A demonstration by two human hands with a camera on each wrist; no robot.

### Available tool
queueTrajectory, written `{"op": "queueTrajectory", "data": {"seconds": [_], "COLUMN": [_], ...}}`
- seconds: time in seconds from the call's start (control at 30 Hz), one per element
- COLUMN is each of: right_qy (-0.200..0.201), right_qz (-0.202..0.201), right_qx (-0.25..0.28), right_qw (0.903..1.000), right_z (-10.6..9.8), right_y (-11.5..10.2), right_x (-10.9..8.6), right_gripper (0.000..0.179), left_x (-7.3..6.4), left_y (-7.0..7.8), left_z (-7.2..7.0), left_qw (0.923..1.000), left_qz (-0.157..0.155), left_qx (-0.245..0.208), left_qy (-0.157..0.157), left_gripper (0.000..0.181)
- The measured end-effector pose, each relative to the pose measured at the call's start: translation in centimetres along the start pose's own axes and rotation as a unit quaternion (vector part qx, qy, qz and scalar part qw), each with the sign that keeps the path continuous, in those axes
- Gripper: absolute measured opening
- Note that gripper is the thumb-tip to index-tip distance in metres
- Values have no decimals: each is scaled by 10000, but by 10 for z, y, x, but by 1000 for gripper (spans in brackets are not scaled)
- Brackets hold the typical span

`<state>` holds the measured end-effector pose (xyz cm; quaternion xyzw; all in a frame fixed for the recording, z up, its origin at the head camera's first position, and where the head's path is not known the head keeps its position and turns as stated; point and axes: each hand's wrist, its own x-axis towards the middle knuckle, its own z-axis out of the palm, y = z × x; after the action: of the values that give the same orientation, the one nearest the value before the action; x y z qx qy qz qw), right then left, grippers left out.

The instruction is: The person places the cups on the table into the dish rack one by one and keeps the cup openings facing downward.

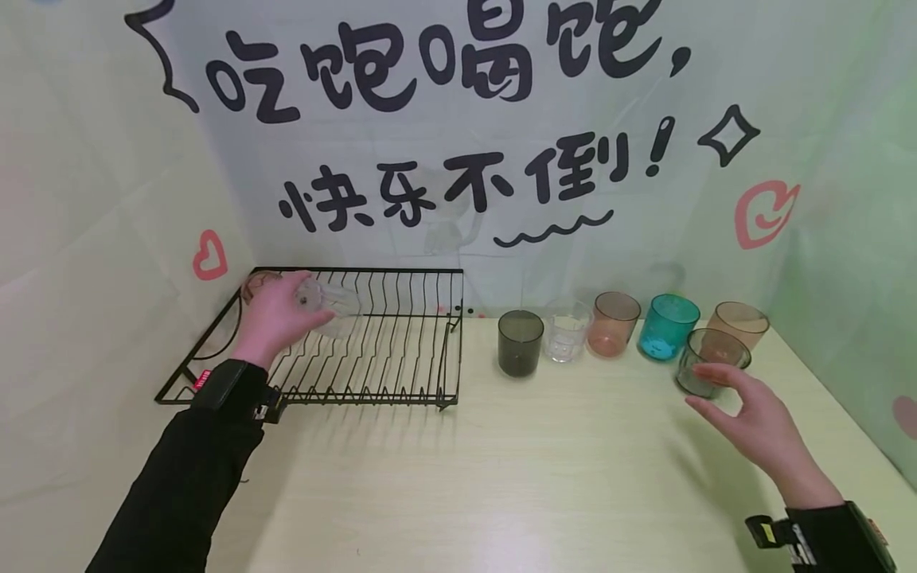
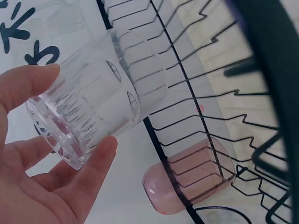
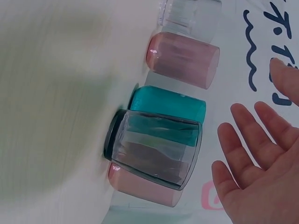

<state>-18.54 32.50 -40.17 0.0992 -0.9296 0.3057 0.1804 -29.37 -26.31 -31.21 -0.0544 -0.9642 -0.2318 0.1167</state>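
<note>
My left hand [image 1: 275,322] is above the left part of a black wire dish rack [image 1: 372,401]. It grips a clear glass [image 2: 100,93] near its thick base, thumb on one side and fingers on the other; the glass lies tilted, mouth toward the wires. A pink glass [image 2: 161,189] leans in the rack beside it. On the right, my right hand [image 1: 762,422] hovers by a smoky grey glass [image 3: 154,151], fingers spread and apart from it in the right wrist view. That glass stands upright on the table, in front of the others.
Behind the grey glass stand a teal glass [image 1: 669,328] and an amber-pink glass [image 1: 748,318]. Further left are a pink glass [image 1: 614,325], a clear glass [image 1: 568,333] and a dark grey glass [image 1: 519,344]. A printed cloth [image 1: 430,143] hangs behind the table.
</note>
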Motion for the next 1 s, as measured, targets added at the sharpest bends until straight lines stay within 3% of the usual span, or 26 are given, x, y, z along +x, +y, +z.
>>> {"op": "queueTrajectory", "data": {"seconds": [0.37, 0.73, 1.0], "right_qy": [-14, 25, 45], "right_qz": [2, -83, -122], "right_qx": [-28, -56, -81], "right_qw": [10000, 9999, 9999], "right_z": [1, 5, 4], "right_y": [4, 2, 5], "right_x": [1, 4, 4], "right_gripper": [48, 48, 48], "left_x": [13, 22, 28], "left_y": [-6, 1, -5], "left_z": [3, -3, 1], "left_qw": [9980, 9959, 9938], "left_qz": [-43, -233, -396], "left_qx": [614, 716, 930], "left_qy": [-116, -505, -463], "left_gripper": [71, 75, 72]}}
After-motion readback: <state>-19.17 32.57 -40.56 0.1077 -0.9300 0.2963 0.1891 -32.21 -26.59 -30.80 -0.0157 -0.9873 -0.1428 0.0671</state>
